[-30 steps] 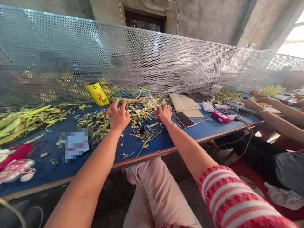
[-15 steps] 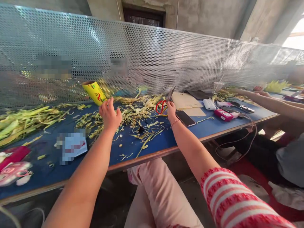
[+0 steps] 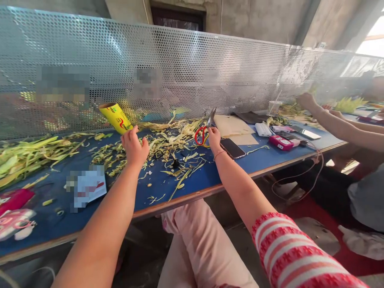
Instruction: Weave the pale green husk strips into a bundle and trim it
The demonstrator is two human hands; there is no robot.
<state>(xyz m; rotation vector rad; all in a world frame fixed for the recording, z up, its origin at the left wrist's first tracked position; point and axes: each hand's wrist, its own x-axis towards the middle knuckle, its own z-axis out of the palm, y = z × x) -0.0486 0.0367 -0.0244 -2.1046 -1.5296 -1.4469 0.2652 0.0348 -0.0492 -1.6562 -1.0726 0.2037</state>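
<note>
Two hands over a messy blue worktop

The right hand point(image 3: 213, 137) pinches the red scissors point(image 3: 203, 133), tips up, by the leaf scraps point(image 3: 168, 142). The left hand point(image 3: 134, 147) is loosely curled and holds nothing, near one yellow roll point(image 3: 116, 117). The worktop point(image 3: 210, 180) has bare room by its front edge; a mesh wall point(image 3: 186, 68) closes the back.

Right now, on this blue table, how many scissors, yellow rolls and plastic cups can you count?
scissors: 1
yellow roll: 1
plastic cup: 1
Total: 3
</note>
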